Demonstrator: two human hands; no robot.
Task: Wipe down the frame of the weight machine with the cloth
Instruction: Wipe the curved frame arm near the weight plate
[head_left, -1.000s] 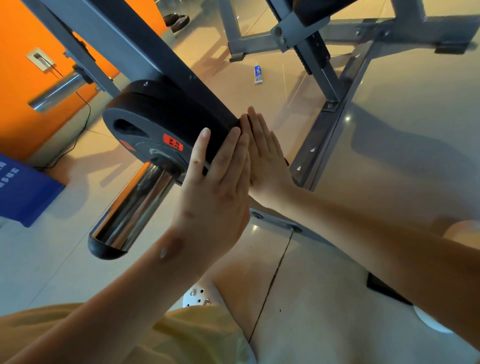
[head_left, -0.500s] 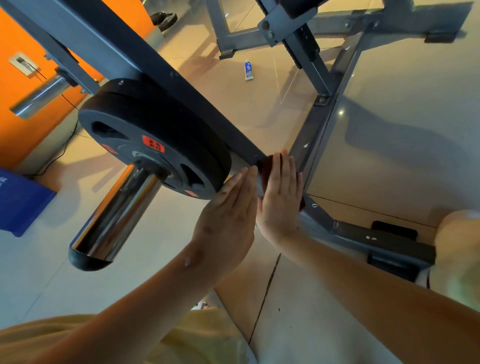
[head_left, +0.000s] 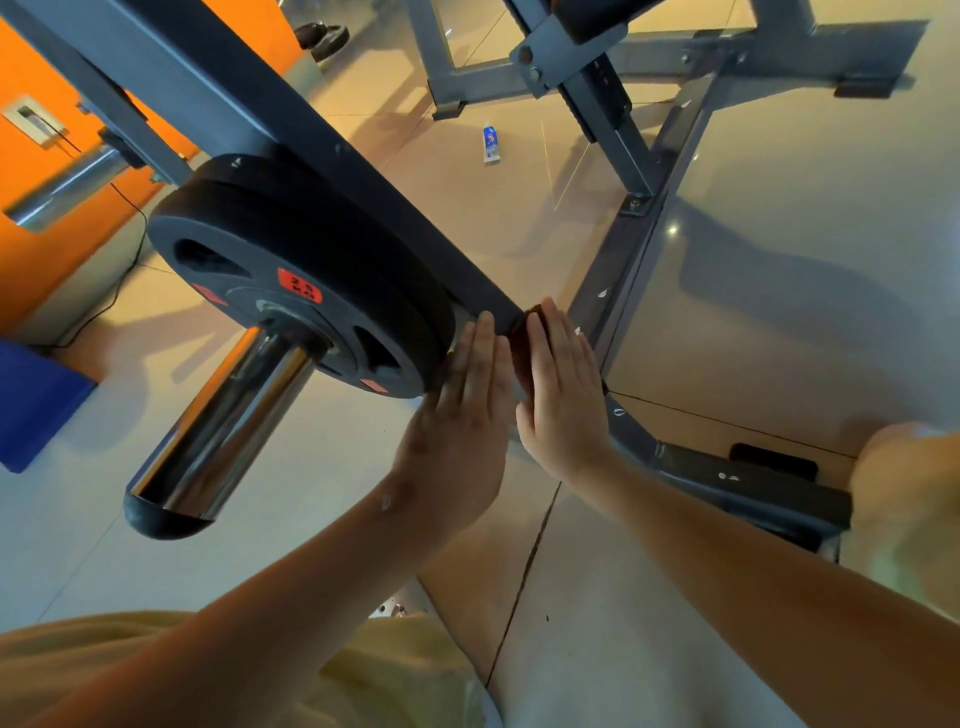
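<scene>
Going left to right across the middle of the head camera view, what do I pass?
Blue mat → chrome sleeve → weight plate → left hand → dark red cloth → right hand → grey frame base.

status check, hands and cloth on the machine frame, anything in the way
Left hand flat, open, against the frame bar. Right hand flat, pressing dark cloth to the bar's lower end. Weight plate sits beside the left fingertips.
</scene>
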